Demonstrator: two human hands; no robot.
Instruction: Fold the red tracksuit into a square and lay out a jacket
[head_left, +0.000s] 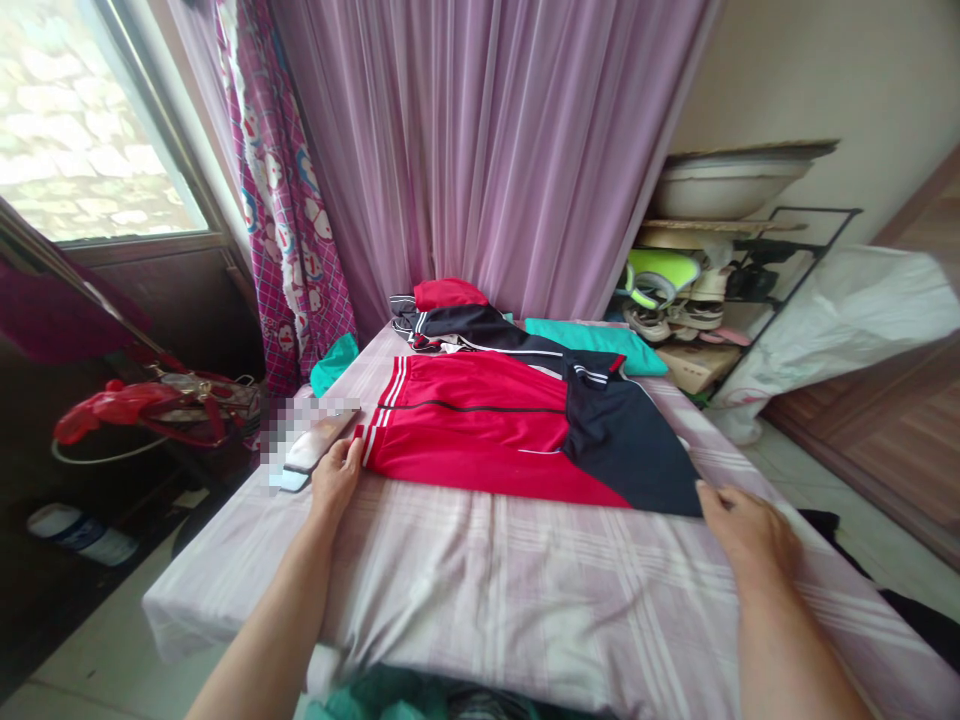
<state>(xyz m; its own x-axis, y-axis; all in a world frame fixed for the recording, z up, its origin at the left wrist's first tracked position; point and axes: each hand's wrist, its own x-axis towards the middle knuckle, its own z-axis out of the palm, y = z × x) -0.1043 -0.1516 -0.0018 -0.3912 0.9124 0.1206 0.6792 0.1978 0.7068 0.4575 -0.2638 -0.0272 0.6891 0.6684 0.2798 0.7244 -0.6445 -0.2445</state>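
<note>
The view looks forward and down from the wearer's head, over the near edge of a plaid cloth [465, 570] toward a purple curtain [495, 150]. The left hand [335, 478] and right hand [754, 535] appear near; its wide span reaches a window [90, 130] at left.

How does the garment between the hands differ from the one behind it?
The front garment lies nearly flat; the rear garment is heaped at its left end. The left hand and right hand hold the front garment; neither touches the rear garment. The front garment shows mostly red, the rear garment mostly dark fabric. Both combine red, dark and white.
</note>
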